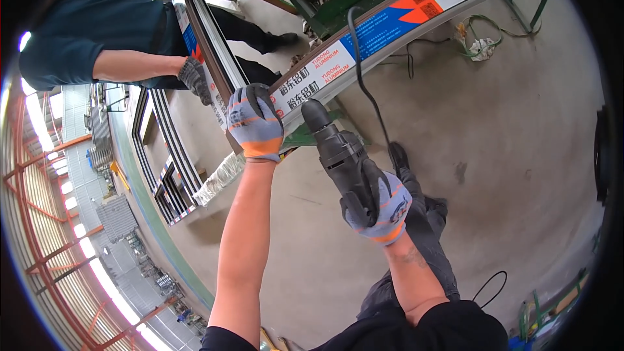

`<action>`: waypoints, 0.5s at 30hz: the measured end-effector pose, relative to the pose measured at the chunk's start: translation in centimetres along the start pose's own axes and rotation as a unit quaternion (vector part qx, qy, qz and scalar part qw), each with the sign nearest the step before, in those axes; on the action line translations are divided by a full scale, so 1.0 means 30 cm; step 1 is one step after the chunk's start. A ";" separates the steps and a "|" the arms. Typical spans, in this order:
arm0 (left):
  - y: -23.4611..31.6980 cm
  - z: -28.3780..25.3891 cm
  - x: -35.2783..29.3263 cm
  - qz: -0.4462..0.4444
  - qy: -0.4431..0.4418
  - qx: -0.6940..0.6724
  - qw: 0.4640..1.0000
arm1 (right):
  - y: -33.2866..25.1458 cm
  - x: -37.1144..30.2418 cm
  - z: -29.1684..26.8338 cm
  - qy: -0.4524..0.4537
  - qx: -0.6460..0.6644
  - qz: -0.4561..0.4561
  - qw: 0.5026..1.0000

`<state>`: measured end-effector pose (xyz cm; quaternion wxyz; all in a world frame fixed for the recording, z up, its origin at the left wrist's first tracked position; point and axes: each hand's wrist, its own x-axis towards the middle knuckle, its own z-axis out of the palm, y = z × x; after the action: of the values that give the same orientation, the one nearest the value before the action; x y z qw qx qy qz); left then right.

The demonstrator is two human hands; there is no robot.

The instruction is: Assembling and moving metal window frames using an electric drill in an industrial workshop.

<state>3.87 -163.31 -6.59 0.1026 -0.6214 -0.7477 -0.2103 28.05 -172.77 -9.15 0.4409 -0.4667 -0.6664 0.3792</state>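
Observation:
My left hand (255, 123), in a grey work glove with an orange cuff, is closed over the near corner of a large aluminium frame (416, 21) covered in white, blue and orange protective film. My right hand (389, 209), gloved alike, grips a black power drill (339, 151) by its handle. The drill's rounded nose points up and left, close to the frame's near edge; whether they touch I cannot tell. A black cable (366, 88) hangs over the frame to the right of the drill.
At the left, a person in dark clothes rests a gloved hand (194, 80) on the frame's other side. A green metal stand (344, 1) is under the frame. More framed panels (170, 156) lie lower left. A crumpled scrap with green strap (481, 49) lies on the floor.

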 end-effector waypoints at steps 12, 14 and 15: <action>0.001 -0.002 -0.009 -0.001 -0.009 0.051 0.999 | -0.028 -0.065 -0.082 0.025 -0.012 -0.037 0.999; 0.005 0.006 -0.020 -0.016 -0.002 0.066 0.998 | -0.040 -0.122 -0.141 -0.015 -0.044 -0.041 0.998; 0.008 0.011 -0.009 -0.008 0.018 0.065 0.998 | 0.008 -0.201 -0.171 -0.035 -0.059 -0.023 0.997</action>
<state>4.19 -163.38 -6.96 0.1542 -0.6035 -0.7628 -0.1736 34.01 -177.98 -9.12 0.3972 -0.4630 -0.7133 0.3450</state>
